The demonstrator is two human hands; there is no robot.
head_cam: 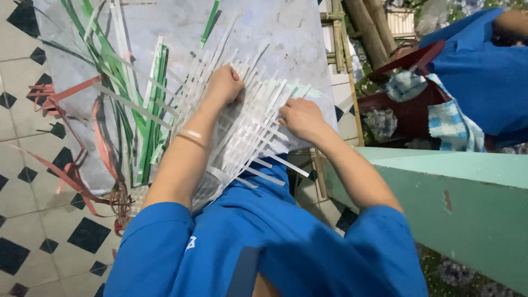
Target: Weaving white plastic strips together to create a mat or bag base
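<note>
We see no packages, labels, signs or screens here.
</note>
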